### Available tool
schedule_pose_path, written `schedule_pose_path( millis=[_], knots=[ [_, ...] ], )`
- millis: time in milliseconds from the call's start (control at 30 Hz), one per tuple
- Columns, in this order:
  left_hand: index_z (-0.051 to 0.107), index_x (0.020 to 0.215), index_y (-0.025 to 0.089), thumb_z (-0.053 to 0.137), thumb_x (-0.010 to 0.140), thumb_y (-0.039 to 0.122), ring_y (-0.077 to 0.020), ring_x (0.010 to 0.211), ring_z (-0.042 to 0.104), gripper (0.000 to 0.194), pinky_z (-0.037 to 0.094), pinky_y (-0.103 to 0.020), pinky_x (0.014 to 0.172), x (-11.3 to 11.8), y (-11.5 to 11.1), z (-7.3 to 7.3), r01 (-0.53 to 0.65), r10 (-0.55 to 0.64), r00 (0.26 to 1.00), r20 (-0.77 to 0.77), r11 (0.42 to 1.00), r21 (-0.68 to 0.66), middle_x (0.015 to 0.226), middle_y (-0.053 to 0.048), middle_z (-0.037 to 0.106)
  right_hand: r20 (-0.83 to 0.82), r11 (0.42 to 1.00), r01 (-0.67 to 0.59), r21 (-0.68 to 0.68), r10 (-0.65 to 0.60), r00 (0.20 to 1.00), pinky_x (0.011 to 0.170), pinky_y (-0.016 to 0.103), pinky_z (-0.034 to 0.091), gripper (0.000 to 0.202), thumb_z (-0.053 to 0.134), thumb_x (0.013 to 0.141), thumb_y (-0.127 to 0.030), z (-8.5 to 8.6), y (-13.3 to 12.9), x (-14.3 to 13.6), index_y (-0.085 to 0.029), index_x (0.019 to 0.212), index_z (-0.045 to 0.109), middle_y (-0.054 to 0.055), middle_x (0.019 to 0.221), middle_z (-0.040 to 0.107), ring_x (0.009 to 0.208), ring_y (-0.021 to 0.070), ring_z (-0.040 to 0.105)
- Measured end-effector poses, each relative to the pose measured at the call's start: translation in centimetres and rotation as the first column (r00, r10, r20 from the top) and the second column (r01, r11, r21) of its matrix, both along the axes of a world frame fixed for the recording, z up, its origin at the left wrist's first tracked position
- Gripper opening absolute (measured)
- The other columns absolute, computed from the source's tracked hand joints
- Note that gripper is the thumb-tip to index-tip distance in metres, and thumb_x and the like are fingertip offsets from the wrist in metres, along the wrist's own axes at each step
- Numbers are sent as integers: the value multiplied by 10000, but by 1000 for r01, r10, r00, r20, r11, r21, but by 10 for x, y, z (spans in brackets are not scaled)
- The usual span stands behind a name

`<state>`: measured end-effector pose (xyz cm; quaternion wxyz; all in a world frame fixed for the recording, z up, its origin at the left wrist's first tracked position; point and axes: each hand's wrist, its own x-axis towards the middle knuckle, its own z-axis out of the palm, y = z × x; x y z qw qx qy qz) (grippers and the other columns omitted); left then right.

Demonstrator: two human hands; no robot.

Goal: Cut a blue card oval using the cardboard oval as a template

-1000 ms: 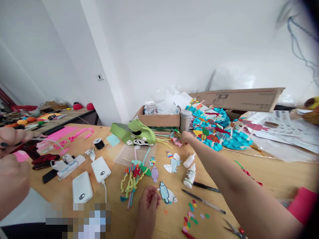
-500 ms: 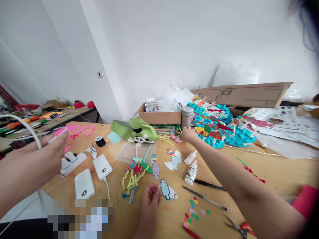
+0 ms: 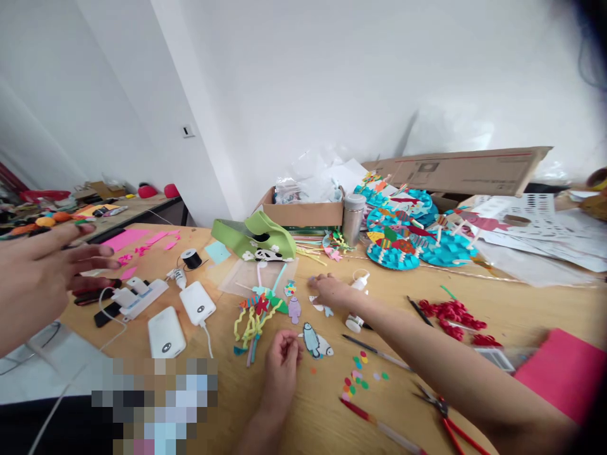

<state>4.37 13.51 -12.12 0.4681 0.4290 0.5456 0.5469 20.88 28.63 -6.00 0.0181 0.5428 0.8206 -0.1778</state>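
My left hand (image 3: 283,354) is closed in a pinch at the near middle of the table. Whatever its fingertips hold is hidden. Just right of it lies a pale blue paper fish (image 3: 311,340) with a dark outline, overlapping a white one. My right hand (image 3: 327,289) reaches across from the right, fingers stretched out and pointing left. It is low over small white and blue paper cutouts (image 3: 328,310), partly covering them. A purple paper fish (image 3: 294,310) lies between the hands. White glue bottles (image 3: 361,280) are partly hidden behind my right forearm.
Another person's hand (image 3: 52,272) extends from the left edge. Power banks (image 3: 167,332), a green panda band (image 3: 253,237) and a straw-and-paper decoration (image 3: 258,322) are nearby. Right are pens (image 3: 374,351), paper dots (image 3: 356,373) and red-handled pliers (image 3: 443,411). A steel flask (image 3: 353,219) stands behind.
My right hand has come back and left from beside the flask to the paper cutouts. My left hand stays pinched. The other person's hand has spread its fingers, without the white cable.
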Motion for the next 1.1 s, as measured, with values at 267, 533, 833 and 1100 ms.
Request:
schedule_pose_path(
  millis=[267,533,833,1100],
  knots=[
    [601,854,178,636,762,359,-139,605,562,207,436,-241,565,-2,2,-7,-7,7,1000,-1,1000,22,671,-5,616,-9,994,93,49,-93,996,834,319,439,347,622,827,-384,7,-8,17,-122,1051,658,174,1102,627,1015,278,603],
    [586,857,181,619,775,340,-138,610,566,182,439,-245,580,-2,1,-8,-4,4,1000,-3,999,49,696,-12,626,25,997,72,-1,-72,997,854,327,422,411,802,617,-354,-8,-38,13,-141,947,680,150,1078,611,1056,300,561],
    [604,820,181,682,726,383,-133,577,565,236,442,-239,557,-1,1,-7,16,-18,999,48,998,58,661,-7,636,-75,990,138,11,-137,988,838,308,409,393,807,592,-295,-15,-51,8,-150,926,658,133,1049,620,1052,296,560],
    [663,918,170,723,699,472,-185,704,643,378,505,-290,608,5,-1,11,28,-31,977,211,999,16,840,-77,707,-291,984,137,-111,-163,943,575,212,435,178,661,776,-237,-1,-69,6,-141,917,611,35,804,675,706,152,637]
  ],
)
